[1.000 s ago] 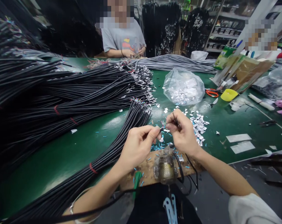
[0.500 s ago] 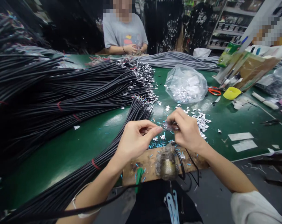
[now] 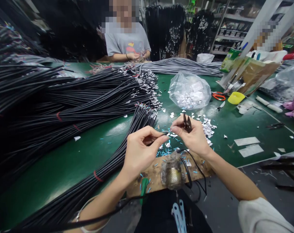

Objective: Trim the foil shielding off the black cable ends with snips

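My left hand (image 3: 141, 150) pinches the end of a thin black cable (image 3: 105, 212) between thumb and forefinger, above the front edge of the green table (image 3: 64, 161). My right hand (image 3: 193, 136) is closed on a small dark tweezer-like tool (image 3: 187, 123), its fingertips meeting my left hand's at the cable end. Below the hands a wooden board (image 3: 156, 176) carries a small tape-wrapped device (image 3: 171, 171) with black leads. Bits of foil (image 3: 206, 127) and blue sleeve offcuts (image 3: 163, 151) lie scattered around the hands.
Big bundles of black cables (image 3: 64, 97) cover the table's left half. A clear bag of foil pieces (image 3: 189, 90) sits behind the hands, with orange scissors (image 3: 218, 96) and a yellow cup (image 3: 236, 97) to its right. Another person (image 3: 126, 42) works at the far side.
My right hand has turned so the dark tool now stands up between its fingers; both hands stay together at the cable end.
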Available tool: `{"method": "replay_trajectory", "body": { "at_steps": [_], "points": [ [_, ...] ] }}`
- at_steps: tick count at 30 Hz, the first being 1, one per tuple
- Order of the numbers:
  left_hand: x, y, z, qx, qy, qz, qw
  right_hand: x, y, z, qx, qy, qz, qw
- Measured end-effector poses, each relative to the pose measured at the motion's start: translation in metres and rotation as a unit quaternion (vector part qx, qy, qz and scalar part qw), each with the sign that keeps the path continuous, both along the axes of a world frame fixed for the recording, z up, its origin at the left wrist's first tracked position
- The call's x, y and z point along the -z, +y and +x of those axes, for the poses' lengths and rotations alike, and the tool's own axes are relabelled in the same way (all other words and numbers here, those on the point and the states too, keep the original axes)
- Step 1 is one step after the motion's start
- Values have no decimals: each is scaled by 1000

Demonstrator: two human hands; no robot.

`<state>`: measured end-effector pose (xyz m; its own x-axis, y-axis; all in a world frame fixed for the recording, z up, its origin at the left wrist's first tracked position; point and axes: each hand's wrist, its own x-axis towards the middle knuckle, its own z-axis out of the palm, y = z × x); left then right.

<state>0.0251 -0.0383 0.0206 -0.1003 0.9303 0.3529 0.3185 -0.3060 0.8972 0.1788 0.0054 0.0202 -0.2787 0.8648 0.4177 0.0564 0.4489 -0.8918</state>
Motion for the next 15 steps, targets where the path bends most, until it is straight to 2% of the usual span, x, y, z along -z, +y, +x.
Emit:
{"method": "replay_trajectory", "body": {
  "at_steps": [2, 4, 6, 7, 9, 10, 12, 13, 14, 15],
  "points": [
    [1, 1, 0, 16, 6, -17, 1000, 5, 0, -4, -78, 59, -114, 989],
    [1, 2, -1, 58, -3, -55, 997, 9, 0, -6, -164, 97, -193, 962],
    [2, 2, -2, 114, -20, -96, 989, 9, 2, -5, -182, 81, -167, 965],
    [2, 1, -2, 132, -27, -108, 985, 9, 4, -3, -153, 61, -121, 979],
    [2, 0, -3, 134, -31, -108, 985, 7, 9, 3, -34, 26, -17, 999],
    [2, -1, -3, 121, -32, -99, 987, 6, 13, 8, 38, 27, 12, 999],
    [2, -2, -2, 96, -40, -85, 991, 4, 19, 16, 152, 74, 15, 985],
    [2, -2, -2, 92, -47, -83, 991, 3, 20, 18, 176, 91, 7, 980],
    [2, -2, -2, 91, -54, -84, 991, 1, 20, 19, 169, 97, -3, 981],
    [2, -2, -1, 93, -61, -87, 990, -1, 18, 18, 126, 78, -19, 989]
  ]
}}
